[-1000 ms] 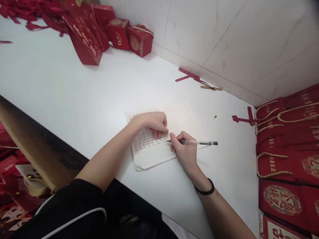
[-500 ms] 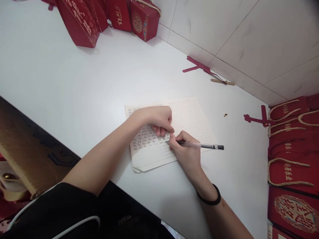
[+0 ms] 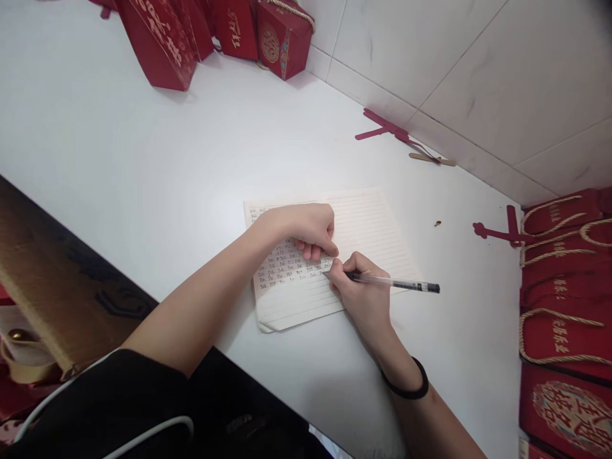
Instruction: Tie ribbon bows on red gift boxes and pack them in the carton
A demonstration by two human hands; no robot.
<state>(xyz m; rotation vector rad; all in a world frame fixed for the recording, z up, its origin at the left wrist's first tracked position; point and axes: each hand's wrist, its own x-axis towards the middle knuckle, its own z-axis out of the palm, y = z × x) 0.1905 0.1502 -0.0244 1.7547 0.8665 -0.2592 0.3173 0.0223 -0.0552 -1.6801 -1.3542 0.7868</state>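
Note:
A lined sheet of paper [image 3: 368,229] lies on the white table [image 3: 143,166], its left part filled with rows of small written marks. My left hand [image 3: 301,228] rests on the sheet with fingers curled under, pressing it down. My right hand [image 3: 361,290] pinches a clear pen [image 3: 401,284] with a black cap end, its tip touching the paper just below my left fingers. A black band circles my right wrist.
Red gift boxes [image 3: 282,38] and a red paper bag [image 3: 157,38] stand at the far edge by the tiled wall. Flat red bags with rope handles [image 3: 559,306] are stacked at the right. Red tassel tags [image 3: 382,127] lie near the wall. A wooden edge [image 3: 57,280] runs at left.
The view has shifted, so everything sits slightly lower and more to the right in frame. My right hand with the pen has edged a little along the written line; the left hand holds still.

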